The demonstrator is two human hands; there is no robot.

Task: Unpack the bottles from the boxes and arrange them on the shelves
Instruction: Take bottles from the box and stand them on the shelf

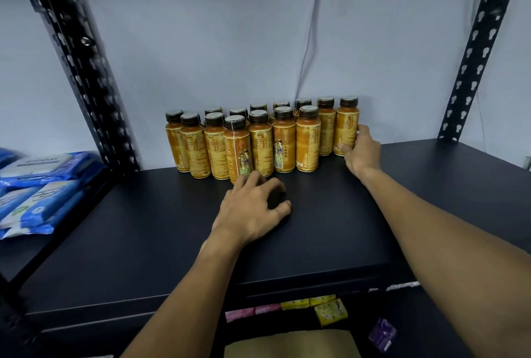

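Fourteen orange bottles [307, 142] with dark caps, counting the caps that show, stand upright in two tight rows at the 12 o'clock end of a black shelf [143, 242], hard against the pale wall [201, 27]. Seven form the front row and seven the row behind, which runs on toward 2 o'clock.

A person's right hand [362, 150] grips the right-end bottle [346, 124], the thumb laid across its label and the fingers wrapped round its far side, with the bottle standing on the shelf. The left hand [253, 208] holds nothing. Its fingers are spread and arched, the thumb tip is down on the shelf, and the fingertips are at the foot of the foremost bottle [237, 147], fourth from the left in the front row. Whether they touch it cannot be told.

Two black slotted uprights [83, 70] frame the bay, at 10 and 2 o'clock. A thin cable [311, 41] hangs down the wall above the bottles. At 9 o'clock, on the neighbouring shelf, blue wipe packs [43, 182] lie stacked, overlapping too much for a sure count.

On the level below, at 6 o'clock, sit three yellow packets [330, 311], two pink packets [240, 314] and one purple packet [382, 333], near one brown cardboard box [290, 343] at the bottom edge.
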